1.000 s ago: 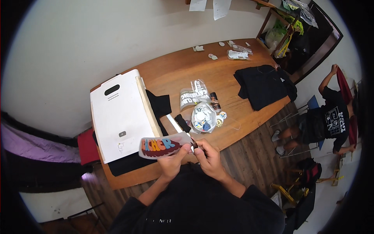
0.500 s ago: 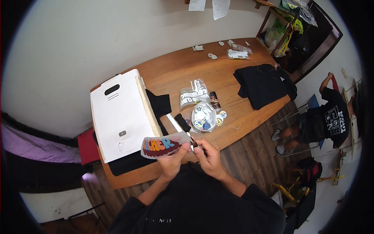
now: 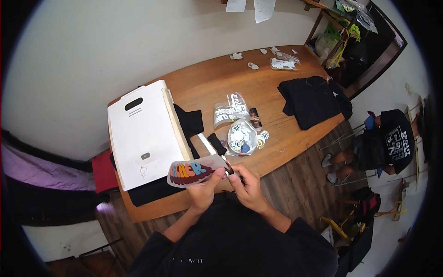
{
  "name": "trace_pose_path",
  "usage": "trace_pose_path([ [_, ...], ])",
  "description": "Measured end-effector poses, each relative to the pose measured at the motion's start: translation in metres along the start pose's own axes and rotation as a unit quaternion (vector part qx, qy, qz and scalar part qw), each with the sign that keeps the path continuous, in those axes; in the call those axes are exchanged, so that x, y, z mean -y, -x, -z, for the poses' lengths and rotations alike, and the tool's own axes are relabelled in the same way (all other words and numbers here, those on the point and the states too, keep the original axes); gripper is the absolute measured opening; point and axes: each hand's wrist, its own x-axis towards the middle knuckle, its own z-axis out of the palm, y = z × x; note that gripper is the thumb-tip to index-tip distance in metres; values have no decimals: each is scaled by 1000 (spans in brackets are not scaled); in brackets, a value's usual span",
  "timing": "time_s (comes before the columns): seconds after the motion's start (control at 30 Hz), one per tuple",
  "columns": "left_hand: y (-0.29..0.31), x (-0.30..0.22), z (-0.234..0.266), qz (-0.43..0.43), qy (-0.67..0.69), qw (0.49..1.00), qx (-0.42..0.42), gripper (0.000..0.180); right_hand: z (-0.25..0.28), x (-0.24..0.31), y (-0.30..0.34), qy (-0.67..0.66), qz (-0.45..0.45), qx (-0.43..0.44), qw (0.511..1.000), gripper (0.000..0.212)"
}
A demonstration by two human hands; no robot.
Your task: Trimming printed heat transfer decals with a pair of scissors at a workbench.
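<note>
Above the table's front edge, my left hand [image 3: 202,193] grips a translucent film sheet [image 3: 190,174] printed with colourful bubble letters over a dark red shape. Its thumb lies on the sheet's right end. Close beside it, my right hand [image 3: 249,184] is closed round a small dark tool that looks like a pair of scissors [image 3: 229,170], at the sheet's right edge. My fingers hide most of the tool. Behind the hands stands a clear bowl [image 3: 249,144] with round stickers and scraps in it. A black rolled item [image 3: 216,144] and a white strip [image 3: 206,144] lie beside the bowl.
A large white heat press [image 3: 147,124] stands at left on the wooden table [image 3: 198,78], with black cloth [image 3: 154,192] under it. Printed clear film [image 3: 230,111] and a dark cylinder [image 3: 255,118] lie mid-table. Folded black shirts [image 3: 309,101] rest at right. Another person [image 3: 392,138] works beyond.
The tool has shifted slightly at the sheet's right edge, between my hands. At right, the other person's raised arm has come down, and the red item is out of sight.
</note>
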Motion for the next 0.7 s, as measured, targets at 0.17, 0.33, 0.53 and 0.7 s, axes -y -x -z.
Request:
trace_pose_path([
  [0.17, 1, -1, 2, 7, -7, 1000, -1, 17, 0, 0, 1, 0, -5, 4, 1000, 12],
  [0.33, 4, 2, 3, 13, 4, 1000, -12, 28, 0, -1, 2, 5, -1, 0, 1000, 12],
  [0.53, 4, 2, 0, 15, 14, 1000, -16, 27, -4, -5, -2, 13, 41, -35, 998, 15],
  [0.7, 2, 1, -1, 11, 3, 1000, 4, 18, 0, -2, 2, 2, 8, -8, 1000, 12],
])
